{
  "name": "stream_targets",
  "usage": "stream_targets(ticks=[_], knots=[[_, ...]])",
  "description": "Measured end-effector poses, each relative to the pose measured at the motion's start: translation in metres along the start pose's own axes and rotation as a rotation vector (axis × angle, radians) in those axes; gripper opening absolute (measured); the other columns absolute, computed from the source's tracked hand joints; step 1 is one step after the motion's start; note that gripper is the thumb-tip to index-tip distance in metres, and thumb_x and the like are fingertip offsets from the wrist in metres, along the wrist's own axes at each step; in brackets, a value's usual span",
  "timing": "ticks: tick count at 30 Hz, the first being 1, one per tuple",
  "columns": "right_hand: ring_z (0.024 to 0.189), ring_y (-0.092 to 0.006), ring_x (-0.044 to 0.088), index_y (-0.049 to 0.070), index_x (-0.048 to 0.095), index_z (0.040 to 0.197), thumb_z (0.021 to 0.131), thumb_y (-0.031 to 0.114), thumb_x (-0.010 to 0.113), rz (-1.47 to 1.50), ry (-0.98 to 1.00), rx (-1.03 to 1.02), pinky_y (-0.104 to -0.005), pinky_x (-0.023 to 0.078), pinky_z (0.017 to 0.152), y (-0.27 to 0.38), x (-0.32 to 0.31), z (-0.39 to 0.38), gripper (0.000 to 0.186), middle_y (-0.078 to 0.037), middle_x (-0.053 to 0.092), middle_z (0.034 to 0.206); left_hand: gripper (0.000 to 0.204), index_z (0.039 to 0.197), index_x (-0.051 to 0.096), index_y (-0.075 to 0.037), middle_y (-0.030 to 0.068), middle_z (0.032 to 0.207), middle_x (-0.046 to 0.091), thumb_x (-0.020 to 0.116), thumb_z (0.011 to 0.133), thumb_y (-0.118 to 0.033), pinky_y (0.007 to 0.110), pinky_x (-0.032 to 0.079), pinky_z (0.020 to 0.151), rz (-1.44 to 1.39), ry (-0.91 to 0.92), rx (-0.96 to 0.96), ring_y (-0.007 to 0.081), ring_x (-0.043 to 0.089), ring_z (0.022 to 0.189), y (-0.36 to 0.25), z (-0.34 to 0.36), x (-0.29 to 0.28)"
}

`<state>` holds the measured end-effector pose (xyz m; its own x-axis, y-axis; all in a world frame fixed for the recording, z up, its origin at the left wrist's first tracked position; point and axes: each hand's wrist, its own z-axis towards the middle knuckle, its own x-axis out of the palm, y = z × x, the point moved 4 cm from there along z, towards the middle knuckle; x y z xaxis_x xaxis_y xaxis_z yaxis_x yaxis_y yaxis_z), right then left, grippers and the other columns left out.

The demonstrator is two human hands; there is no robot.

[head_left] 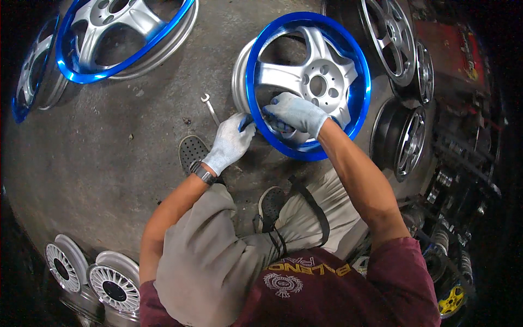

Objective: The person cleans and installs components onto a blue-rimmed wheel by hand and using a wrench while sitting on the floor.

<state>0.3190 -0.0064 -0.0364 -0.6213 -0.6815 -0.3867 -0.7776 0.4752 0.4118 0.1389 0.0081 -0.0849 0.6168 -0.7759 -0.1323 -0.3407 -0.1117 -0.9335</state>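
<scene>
In front of me a silver five-spoke wheel rim [318, 82] with a shiny blue lip stands tilted toward me on the floor. My left hand [231, 140], in a white glove with blue on the fingers, is closed at the outer edge of the blue lip, low on its left side. My right hand [297, 113], gloved the same way, reaches inside the lip over the lower left spokes. Its fingers are curled, and anything in them is hidden. Beyond my left hand lies a spanner [207, 104], its lower end hidden behind the glove.
Other blue-lipped rims [109, 22] stand at the far left. Silver and dark rims [400, 139] line the right side, beside a red box [449, 52] and stacked metal parts. Multi-spoke rims [113, 289] sit at the near left. My shoes [272, 204] rest close to the wheel.
</scene>
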Motion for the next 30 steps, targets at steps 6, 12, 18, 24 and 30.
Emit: stream_targets(ticks=[6, 12, 18, 24, 30], knots=[[0.066, -0.0235, 0.067, -0.001, 0.070, 0.088, 0.095, 0.021, 0.059, -0.474, -0.332, -0.609, -0.0371, 0.052, 0.064, -0.020, 0.013, 0.002, 0.026, -0.014, 0.067, 0.071, 0.015, 0.096, 0.064, 0.001, 0.0235, 0.091, 0.064, 0.060, 0.092, -0.014, 0.048, 0.049, 0.078, -0.003, -0.001, 0.023, 0.0433, 0.063, 0.088, -0.006, 0.002, 0.004], [0.058, -0.0135, 0.059, 0.001, 0.072, 0.087, 0.088, 0.022, 0.064, 0.300, -0.063, -0.104, -0.0333, 0.047, 0.056, -0.020, 0.002, -0.004, 0.023, -0.007, 0.064, 0.065, 0.015, 0.098, 0.065, 0.001, 0.0238, 0.092, 0.065, 0.061, 0.092, -0.013, 0.048, 0.050, 0.079, 0.010, -0.011, 0.011, 0.0429, 0.064, 0.090, -0.006, 0.005, 0.005], [0.062, -0.0197, 0.059, -0.001, 0.069, 0.086, 0.091, 0.026, 0.059, 0.108, -0.081, -0.012, -0.0378, 0.048, 0.060, -0.011, -0.003, 0.002, 0.030, -0.010, 0.065, 0.073, 0.019, 0.099, 0.066, -0.001, 0.0244, 0.092, 0.066, 0.066, 0.090, -0.017, 0.049, 0.053, 0.075, -0.066, -0.078, 0.085, 0.0442, 0.065, 0.086, 0.009, 0.000, 0.006], [0.077, -0.0259, 0.065, -0.004, 0.070, 0.096, 0.094, 0.024, 0.057, 0.084, -0.117, -0.171, -0.0413, 0.050, 0.073, -0.011, 0.000, 0.000, 0.031, -0.018, 0.069, 0.083, 0.024, 0.103, 0.065, 0.000, 0.0261, 0.098, 0.065, 0.064, 0.092, -0.021, 0.051, 0.052, 0.081, 0.087, -0.066, 0.058, 0.0453, 0.064, 0.093, 0.013, 0.000, 0.013], [0.064, -0.0272, 0.065, -0.002, 0.068, 0.090, 0.096, 0.023, 0.056, -0.491, -0.259, -0.687, -0.0391, 0.049, 0.062, -0.024, 0.016, 0.011, 0.028, -0.014, 0.066, 0.073, 0.028, 0.105, 0.063, 0.001, 0.0268, 0.102, 0.065, 0.061, 0.095, -0.025, 0.054, 0.049, 0.085, 0.046, -0.071, 0.100, 0.0480, 0.061, 0.100, 0.009, -0.009, 0.007]])
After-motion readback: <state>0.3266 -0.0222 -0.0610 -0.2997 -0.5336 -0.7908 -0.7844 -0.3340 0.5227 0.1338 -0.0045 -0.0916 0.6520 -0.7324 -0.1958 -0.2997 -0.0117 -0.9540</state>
